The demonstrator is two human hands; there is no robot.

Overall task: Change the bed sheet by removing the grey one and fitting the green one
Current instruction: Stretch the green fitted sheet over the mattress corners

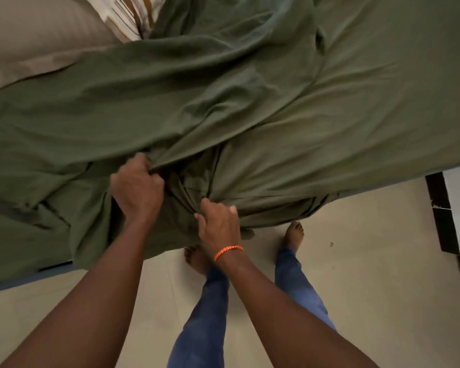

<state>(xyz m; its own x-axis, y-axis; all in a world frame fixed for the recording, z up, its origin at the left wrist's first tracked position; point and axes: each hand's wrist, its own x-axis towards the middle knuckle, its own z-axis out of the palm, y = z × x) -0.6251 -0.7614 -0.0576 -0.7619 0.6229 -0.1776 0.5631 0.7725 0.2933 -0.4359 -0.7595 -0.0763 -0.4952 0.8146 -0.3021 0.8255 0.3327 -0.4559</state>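
Note:
The green sheet [276,107] lies rumpled over most of the bed, bunched into thick folds at the near edge. My left hand [137,188] grips a gathered fold of it, fingers curled into the cloth. My right hand [219,224], with an orange thread band on the wrist, pinches another bunch of the green sheet just to the right and lower, at the bed's edge. No grey sheet shows in this view.
A beige pillow [32,35] and a patterned pillow [128,14] lie at the far left of the bed. My bare feet [294,233] stand on the pale floor [369,261] beside the bed. A dark-framed piece of furniture [444,221] stands at the right.

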